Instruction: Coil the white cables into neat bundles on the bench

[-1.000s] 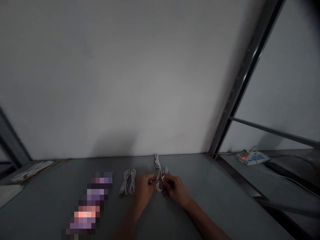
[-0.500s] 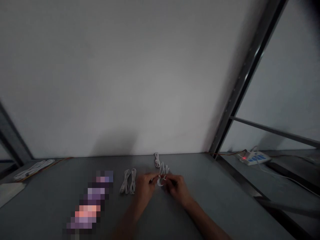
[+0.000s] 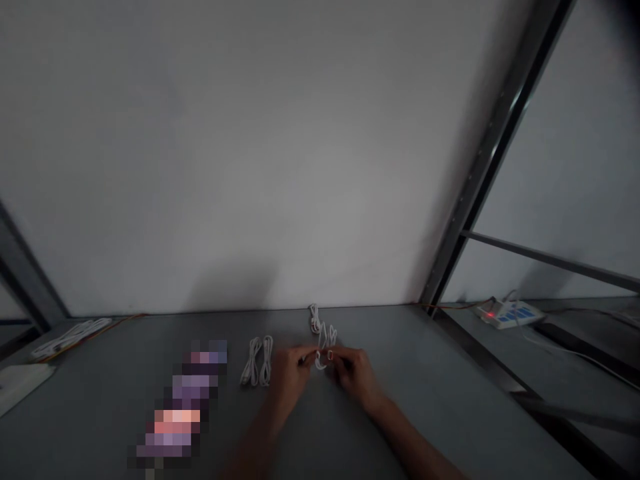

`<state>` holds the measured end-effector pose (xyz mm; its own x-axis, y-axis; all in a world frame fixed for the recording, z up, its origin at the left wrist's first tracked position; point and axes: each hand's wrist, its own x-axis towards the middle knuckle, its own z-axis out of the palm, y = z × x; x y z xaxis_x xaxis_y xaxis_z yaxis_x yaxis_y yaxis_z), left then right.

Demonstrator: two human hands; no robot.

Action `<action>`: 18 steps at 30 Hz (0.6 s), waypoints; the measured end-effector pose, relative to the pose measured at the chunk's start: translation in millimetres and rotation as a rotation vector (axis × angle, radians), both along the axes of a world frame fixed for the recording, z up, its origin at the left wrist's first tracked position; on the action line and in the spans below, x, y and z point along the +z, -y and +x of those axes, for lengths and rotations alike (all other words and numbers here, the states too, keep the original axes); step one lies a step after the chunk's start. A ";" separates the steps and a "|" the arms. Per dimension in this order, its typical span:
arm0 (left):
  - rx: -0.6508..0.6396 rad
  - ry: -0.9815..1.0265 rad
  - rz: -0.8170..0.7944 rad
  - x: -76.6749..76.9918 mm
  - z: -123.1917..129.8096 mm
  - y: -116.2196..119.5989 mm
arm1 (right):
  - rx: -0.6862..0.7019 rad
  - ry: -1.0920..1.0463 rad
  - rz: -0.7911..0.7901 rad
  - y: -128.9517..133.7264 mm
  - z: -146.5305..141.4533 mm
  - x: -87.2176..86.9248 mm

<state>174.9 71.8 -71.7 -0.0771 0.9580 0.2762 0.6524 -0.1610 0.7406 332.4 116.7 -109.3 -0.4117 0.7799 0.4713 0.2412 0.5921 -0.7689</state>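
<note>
A thin white cable point(image 3: 320, 362) bends in a small loop between my two hands, low over the grey table. My left hand point(image 3: 294, 370) pinches it on the left side, fingertips together. On the right, my right hand point(image 3: 354, 373) grips the same cable between thumb and fingers. Loose coils of white cable point(image 3: 333, 335) show just beyond my fingertips; whether they belong to the held piece I cannot tell. Behind them lies a folded white cable bundle point(image 3: 315, 319). Two more bundled white cables point(image 3: 259, 361) rest side by side, left of my left hand.
A pixelated, purple and orange object point(image 3: 180, 400) lies at the left. More white cable point(image 3: 73, 335) and a pale box point(image 3: 23, 385) sit at the far left. Past the metal shelf post point(image 3: 473, 180), a power strip point(image 3: 510, 313) shows a red light.
Both hands stay almost in place, still pinching the cable. The small loop between them has shifted slightly, its right end showing more clearly by my right fingertips.
</note>
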 end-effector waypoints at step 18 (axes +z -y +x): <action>-0.026 -0.095 0.002 -3.7 2.1 -1.5 | 0.022 0.048 -0.059 0.9 -1.1 0.3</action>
